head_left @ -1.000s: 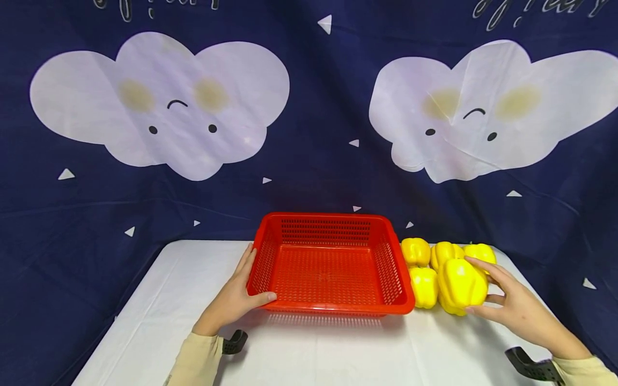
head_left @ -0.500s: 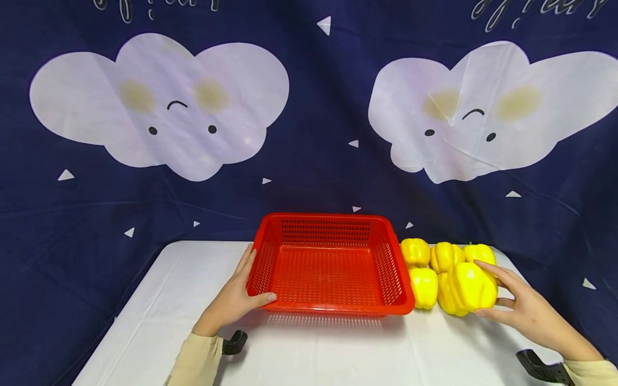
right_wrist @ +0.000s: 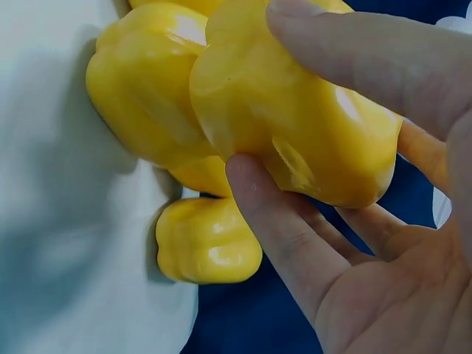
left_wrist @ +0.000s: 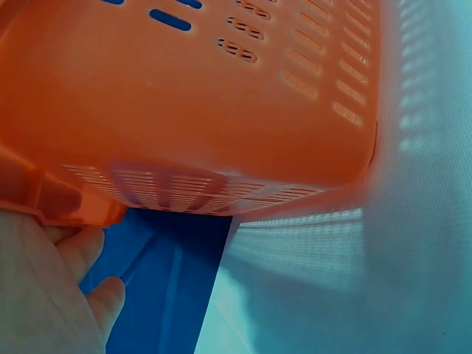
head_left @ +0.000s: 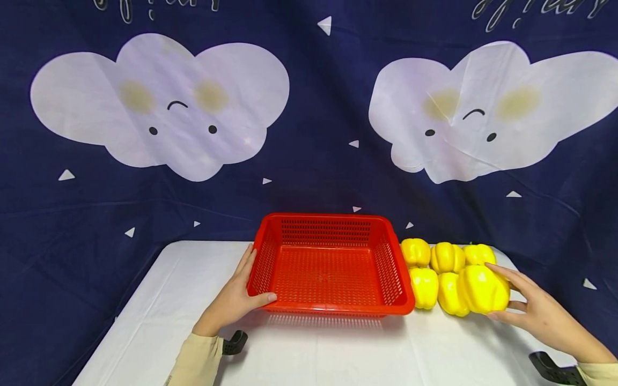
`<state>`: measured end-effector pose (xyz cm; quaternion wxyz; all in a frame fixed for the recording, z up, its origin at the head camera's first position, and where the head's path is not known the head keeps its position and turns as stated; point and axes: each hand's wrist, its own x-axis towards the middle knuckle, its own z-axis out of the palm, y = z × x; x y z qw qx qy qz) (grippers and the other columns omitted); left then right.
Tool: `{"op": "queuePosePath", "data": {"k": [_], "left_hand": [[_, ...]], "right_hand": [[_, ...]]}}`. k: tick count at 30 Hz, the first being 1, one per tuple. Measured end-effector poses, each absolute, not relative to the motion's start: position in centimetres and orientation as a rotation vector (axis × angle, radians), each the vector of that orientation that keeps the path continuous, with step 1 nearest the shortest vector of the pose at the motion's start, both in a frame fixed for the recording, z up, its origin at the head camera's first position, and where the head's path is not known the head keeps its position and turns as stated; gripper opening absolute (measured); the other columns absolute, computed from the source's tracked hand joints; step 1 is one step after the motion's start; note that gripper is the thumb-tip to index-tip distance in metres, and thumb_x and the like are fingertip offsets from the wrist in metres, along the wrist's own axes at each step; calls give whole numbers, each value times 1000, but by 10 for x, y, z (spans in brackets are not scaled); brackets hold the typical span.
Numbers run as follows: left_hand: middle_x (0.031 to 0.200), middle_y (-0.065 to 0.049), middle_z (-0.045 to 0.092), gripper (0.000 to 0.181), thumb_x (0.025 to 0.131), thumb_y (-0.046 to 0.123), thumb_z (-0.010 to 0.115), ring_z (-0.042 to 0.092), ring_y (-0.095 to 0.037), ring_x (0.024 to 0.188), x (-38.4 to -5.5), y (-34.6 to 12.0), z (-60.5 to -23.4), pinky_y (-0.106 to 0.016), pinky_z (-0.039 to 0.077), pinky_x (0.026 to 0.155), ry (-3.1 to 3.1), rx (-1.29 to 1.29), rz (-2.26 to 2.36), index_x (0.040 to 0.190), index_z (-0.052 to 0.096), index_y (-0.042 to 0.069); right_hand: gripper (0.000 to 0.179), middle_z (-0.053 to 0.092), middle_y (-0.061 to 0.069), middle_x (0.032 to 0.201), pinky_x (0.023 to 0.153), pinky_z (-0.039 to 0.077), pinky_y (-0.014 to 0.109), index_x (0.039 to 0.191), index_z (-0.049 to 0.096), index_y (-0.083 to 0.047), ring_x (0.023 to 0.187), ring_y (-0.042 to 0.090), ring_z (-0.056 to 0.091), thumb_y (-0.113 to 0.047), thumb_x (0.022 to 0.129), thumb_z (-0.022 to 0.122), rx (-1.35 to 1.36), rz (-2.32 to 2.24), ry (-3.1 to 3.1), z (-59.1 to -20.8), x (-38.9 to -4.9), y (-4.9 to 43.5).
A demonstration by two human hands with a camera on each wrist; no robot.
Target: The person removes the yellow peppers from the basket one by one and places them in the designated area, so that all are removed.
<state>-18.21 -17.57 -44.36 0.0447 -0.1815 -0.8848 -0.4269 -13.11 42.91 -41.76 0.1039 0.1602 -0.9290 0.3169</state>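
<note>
A red plastic basket (head_left: pixel 333 309) with slotted sides stands on the table with a bare bottom. My left hand (head_left: pixel 234 295) grips its left front corner, thumb over the rim and fingers along the outer left side. In the left wrist view, the fingers (left_wrist: pixel 82 252) lie at the rim of the basket (left_wrist: pixel 162 110). My right hand (head_left: pixel 541 311) holds a yellow bell pepper (head_left: pixel 484 289) between thumb and fingers, at the right end of the front row. The right wrist view has the held pepper (right_wrist: pixel 295 110) tilted and close beside another yellow pepper (right_wrist: pixel 140 88).
Several more yellow bell peppers sit right of the basket: one front pepper (head_left: pixel 424 288) close to its wall, and a back row with a right-hand pepper (head_left: pixel 479 253). The white table (head_left: pixel 347 354) ends at a dark blue cloth backdrop (head_left: pixel 328 134) with printed clouds.
My right hand has moved right with the pepper, from in front of the neighbouring pepper to the right end of the front row. The left hand and basket have stayed put.
</note>
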Motion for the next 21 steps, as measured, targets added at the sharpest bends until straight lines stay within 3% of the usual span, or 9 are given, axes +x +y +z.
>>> {"op": "queuePosePath", "data": {"k": [8,13,15,20,21], "left_hand": [[169,-7,0,117,80,49,80,21,-42,149,-183,-176,-445,-66,31,110,-2703,-560,-1314,161,10,2],[169,-7,0,116,81,46,81,22,-43,148,-183,-177,-446,-67,32,109,-2715,-558,-1286,161,9,3],[169,-6,-1,115,81,45,81,23,-43,148,-183,-176,-446,-67,32,109,-2721,-556,-1275,161,9,3],[169,-6,-1,114,82,43,81,23,-43,148,-182,-176,-445,-68,33,108,-2726,-554,-1269,161,10,2],[169,-6,-1,114,82,43,81,23,-43,148,-182,-176,-445,-68,32,108,-2727,-554,-1270,161,9,2]], "right_hand": [[102,29,-33,135,72,51,9,154,34,-4,112,-22,32,-6,69,91,467,925,-2739,-417,-131,440],[103,36,-9,137,69,53,13,155,31,-2,104,-20,30,-12,71,91,340,869,-2815,-418,-129,446],[104,36,-6,137,69,52,12,155,31,-1,103,-20,29,-11,71,91,319,867,-2819,-419,-129,449],[105,27,-32,133,69,51,9,154,31,1,105,-22,29,-6,68,91,347,903,-2782,-424,-130,456],[105,27,-32,133,69,51,9,154,31,1,105,-23,28,-6,68,91,347,898,-2781,-425,-130,456]]}}
